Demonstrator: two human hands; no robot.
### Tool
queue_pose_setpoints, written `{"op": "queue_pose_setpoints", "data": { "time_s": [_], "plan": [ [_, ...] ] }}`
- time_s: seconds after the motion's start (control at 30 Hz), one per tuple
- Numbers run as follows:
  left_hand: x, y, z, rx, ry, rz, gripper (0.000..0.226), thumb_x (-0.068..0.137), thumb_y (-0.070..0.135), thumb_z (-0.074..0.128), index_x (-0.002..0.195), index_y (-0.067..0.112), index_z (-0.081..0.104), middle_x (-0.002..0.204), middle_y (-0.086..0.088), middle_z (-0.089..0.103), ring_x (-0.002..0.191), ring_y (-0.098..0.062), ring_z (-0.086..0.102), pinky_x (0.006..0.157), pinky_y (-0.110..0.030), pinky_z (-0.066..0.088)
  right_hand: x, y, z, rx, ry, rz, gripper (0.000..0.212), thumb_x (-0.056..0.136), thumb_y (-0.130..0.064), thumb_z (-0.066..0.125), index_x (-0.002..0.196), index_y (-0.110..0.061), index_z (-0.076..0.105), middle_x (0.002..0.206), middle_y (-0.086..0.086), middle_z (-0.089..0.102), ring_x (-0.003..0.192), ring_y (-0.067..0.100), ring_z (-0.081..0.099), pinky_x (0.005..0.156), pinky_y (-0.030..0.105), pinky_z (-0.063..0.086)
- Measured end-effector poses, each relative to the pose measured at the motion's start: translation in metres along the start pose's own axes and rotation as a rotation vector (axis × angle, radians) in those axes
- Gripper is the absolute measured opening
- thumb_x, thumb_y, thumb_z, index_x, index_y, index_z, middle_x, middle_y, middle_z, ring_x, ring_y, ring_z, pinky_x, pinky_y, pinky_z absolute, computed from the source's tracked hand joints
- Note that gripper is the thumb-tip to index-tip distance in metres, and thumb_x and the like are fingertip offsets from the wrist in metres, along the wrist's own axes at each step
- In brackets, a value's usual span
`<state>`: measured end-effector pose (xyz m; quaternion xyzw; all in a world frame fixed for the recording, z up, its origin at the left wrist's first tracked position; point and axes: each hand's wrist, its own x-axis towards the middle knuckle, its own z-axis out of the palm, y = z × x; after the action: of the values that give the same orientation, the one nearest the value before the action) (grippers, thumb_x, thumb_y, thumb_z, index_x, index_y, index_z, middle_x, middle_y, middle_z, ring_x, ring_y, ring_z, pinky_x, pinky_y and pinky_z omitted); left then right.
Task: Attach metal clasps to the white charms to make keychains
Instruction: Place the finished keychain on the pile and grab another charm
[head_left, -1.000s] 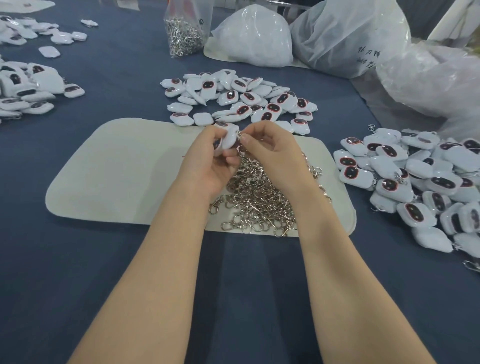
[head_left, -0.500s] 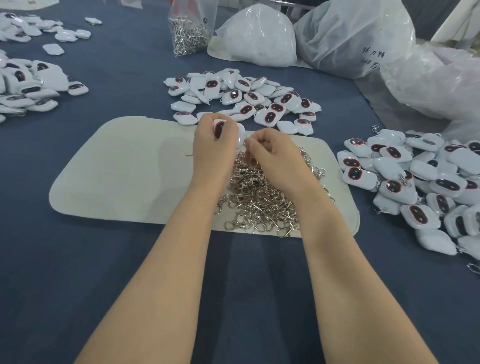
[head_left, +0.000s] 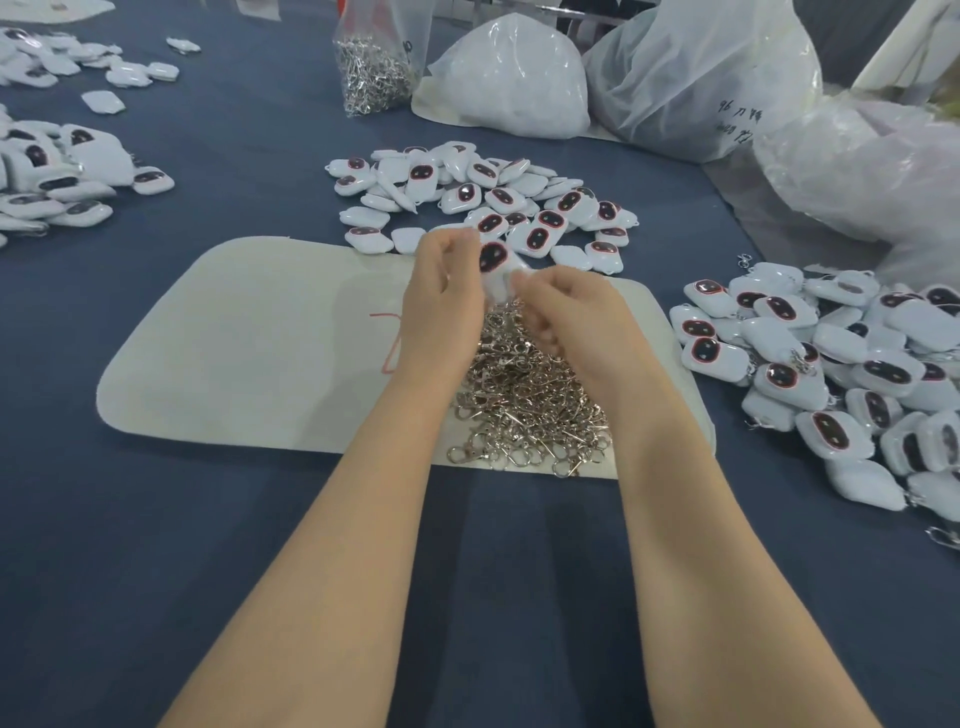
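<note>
Two hands, the left hand (head_left: 441, 301) and the right hand (head_left: 576, 322), were in view, with one white charm (head_left: 493, 262) held between them. One cream mat (head_left: 249, 353) lay on the one blue worktop (head_left: 156, 571). The mat carried one heap of loose metal clasps (head_left: 524, 410), too many and too tangled to count, and one red cord (head_left: 389, 338). Charms lay in four piles, each of dozens: the centre pile (head_left: 483, 197), the right pile (head_left: 831, 364), the left pile (head_left: 57, 176) and the far-left pile (head_left: 78, 57). There was one clear bag of clasps (head_left: 371, 67). Three large plastic bags stood at the back: a white bag (head_left: 514, 78), a written-on bag (head_left: 701, 78) and a crumpled bag (head_left: 857, 171).
</note>
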<state>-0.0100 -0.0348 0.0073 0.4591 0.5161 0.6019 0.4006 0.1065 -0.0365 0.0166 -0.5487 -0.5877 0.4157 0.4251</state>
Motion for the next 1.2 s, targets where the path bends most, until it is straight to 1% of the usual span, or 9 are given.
{"op": "queue_pose_setpoints", "data": {
  "time_s": [0.13,0.23,0.37,0.5,0.57,0.7,0.93,1.1,1.2],
  "plan": [
    [0.002,0.001,-0.002,-0.064,0.063,-0.074,0.015,0.100,0.036,0.038,0.090,0.031,0.048,0.095,0.009,0.059,0.068,-0.006,0.057,0.067,-0.027,0.046,0.004,-0.009,-0.012,0.884,0.483,-0.088,0.011,0.098,-0.014,0.052,0.095,-0.003,0.054,0.074,0.006,0.066,0.059,0.010,0.060,0.059,0.021,0.051],
    [0.003,-0.001,-0.002,-0.119,0.111,-0.152,0.016,0.099,0.034,0.039,0.087,0.029,0.049,0.091,0.009,0.059,0.073,-0.008,0.058,0.066,-0.027,0.045,0.007,-0.003,-0.032,1.173,0.583,-0.108,0.040,0.099,-0.026,0.051,0.131,-0.003,0.041,0.116,0.015,0.063,0.092,0.018,0.069,0.084,0.026,0.056],
    [0.006,-0.004,-0.002,-0.154,0.171,-0.220,0.015,0.098,0.030,0.041,0.086,0.028,0.049,0.091,0.009,0.060,0.073,-0.010,0.058,0.070,-0.029,0.045,0.012,0.007,-0.021,0.530,0.591,0.087,0.051,0.098,-0.020,0.050,0.144,-0.008,0.034,0.132,0.009,0.054,0.108,0.014,0.062,0.100,0.028,0.048],
    [0.008,-0.007,-0.002,-0.133,0.186,-0.231,0.014,0.096,0.028,0.044,0.084,0.030,0.052,0.081,0.012,0.059,0.068,-0.009,0.054,0.067,-0.028,0.045,0.024,0.011,-0.012,-0.320,0.463,0.049,0.034,0.097,-0.016,0.042,0.130,-0.017,0.054,0.131,0.000,0.056,0.100,0.005,0.049,0.081,0.015,0.032],
    [0.008,-0.008,-0.002,-0.128,0.178,-0.228,0.011,0.095,0.026,0.045,0.090,0.026,0.054,0.081,0.012,0.058,0.058,-0.003,0.052,0.055,-0.020,0.045,0.036,0.013,-0.009,-0.503,0.370,0.049,0.035,0.097,-0.015,0.042,0.130,-0.014,0.053,0.134,0.005,0.052,0.107,0.017,0.053,0.081,0.020,0.034],
    [0.009,-0.011,-0.001,-0.106,0.182,-0.232,0.015,0.095,0.025,0.046,0.103,0.018,0.057,0.080,0.014,0.058,0.051,0.003,0.051,0.051,-0.015,0.043,0.068,0.020,-0.003,-0.783,0.175,0.129,0.040,0.095,-0.016,0.040,0.131,-0.018,0.055,0.152,0.015,0.029,0.136,0.032,0.034,0.112,0.038,0.030],
    [0.008,-0.009,0.001,-0.069,0.172,-0.218,0.018,0.095,0.021,0.046,0.104,0.012,0.058,0.097,0.006,0.058,0.076,-0.004,0.058,0.078,-0.029,0.049,0.075,0.030,0.005,-0.862,0.218,0.184,0.045,0.098,-0.031,0.038,0.142,-0.019,0.041,0.151,0.013,0.030,0.137,0.034,0.030,0.113,0.046,0.027],
    [0.006,-0.006,0.000,-0.052,0.155,-0.211,0.019,0.095,0.021,0.046,0.106,0.013,0.060,0.096,0.007,0.060,0.083,-0.007,0.060,0.085,-0.033,0.050,0.064,0.016,-0.007,-0.384,0.480,0.077,0.030,0.097,-0.019,0.043,0.126,-0.017,0.051,0.111,0.000,0.060,0.098,0.013,0.057,0.081,0.027,0.041],
    [0.004,-0.003,0.001,0.010,0.111,-0.160,0.015,0.095,0.026,0.048,0.099,0.020,0.061,0.110,0.003,0.064,0.105,-0.013,0.060,0.098,-0.039,0.047,0.048,0.004,-0.010,-0.054,0.413,0.041,0.016,0.093,-0.015,0.053,0.108,-0.022,0.054,0.092,-0.007,0.056,0.076,0.003,0.054,0.069,0.023,0.045]
  ]
}}
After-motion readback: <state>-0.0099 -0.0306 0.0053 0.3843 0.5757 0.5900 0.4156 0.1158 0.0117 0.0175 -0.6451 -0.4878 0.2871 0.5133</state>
